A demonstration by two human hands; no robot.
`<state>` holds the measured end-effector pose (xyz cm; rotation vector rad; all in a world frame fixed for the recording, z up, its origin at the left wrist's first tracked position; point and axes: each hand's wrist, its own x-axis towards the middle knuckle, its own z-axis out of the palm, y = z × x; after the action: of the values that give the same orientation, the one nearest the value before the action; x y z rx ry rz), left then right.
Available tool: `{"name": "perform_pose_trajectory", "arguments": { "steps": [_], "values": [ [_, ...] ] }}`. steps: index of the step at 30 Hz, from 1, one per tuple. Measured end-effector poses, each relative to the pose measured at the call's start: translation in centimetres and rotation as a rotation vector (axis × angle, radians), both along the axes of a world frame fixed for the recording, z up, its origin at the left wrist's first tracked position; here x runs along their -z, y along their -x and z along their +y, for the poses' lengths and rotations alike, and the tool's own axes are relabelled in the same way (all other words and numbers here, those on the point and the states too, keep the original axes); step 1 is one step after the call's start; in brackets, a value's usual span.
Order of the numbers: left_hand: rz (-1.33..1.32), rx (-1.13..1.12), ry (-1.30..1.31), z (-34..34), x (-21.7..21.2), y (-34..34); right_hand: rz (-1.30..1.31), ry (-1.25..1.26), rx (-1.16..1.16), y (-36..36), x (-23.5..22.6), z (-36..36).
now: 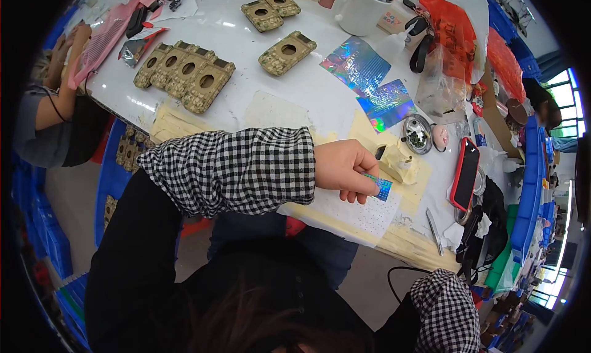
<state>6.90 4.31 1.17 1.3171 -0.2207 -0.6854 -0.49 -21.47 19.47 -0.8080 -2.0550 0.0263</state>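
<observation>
Room: windows [564, 96] at the far right, blue bins [530, 162] down the right side.
Tabletop [206, 36]: white and glossy, yellowish covering [406, 248] along its near edge.
Open room: white stretches among the camouflage shells [276, 60], left of the shiny sheets [359, 67] — the right side packed with plastic bags [452, 39].
Dotted paper [356, 217]: at the near edge, under the left hand [349, 167].
Left hand: closed in a pinch on the small shiny piece [384, 190].
Right hand: out of view — state cannot be told.
Small shiny piece: over the dotted paper.
</observation>
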Motion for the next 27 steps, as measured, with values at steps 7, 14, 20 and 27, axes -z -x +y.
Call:
{"name": "perform_pose_trajectory", "arguments": {
  "steps": [7, 14, 20, 27],
  "values": [
    [-0.006, -0.003, -0.004, 0.0, 0.0, 0.0, 0.019, 0.039, -0.034, 0.1, -0.2, -0.5],
    [0.001, 0.000, 0.004, 0.2, 0.1, 0.3, 0.080, 0.115, -0.092, -0.1, -0.2, -1.1],
    [-0.022, 0.046, 0.002, -0.1, -0.1, 0.5, 0.435, 0.192, -0.001, -3.9, 5.2, 0.8],
    [-0.008, 0.164, 0.014, -1.3, -1.0, -0.2, 0.959, -0.130, 1.044, -2.5, 12.7, -0.7]
  ]
}}
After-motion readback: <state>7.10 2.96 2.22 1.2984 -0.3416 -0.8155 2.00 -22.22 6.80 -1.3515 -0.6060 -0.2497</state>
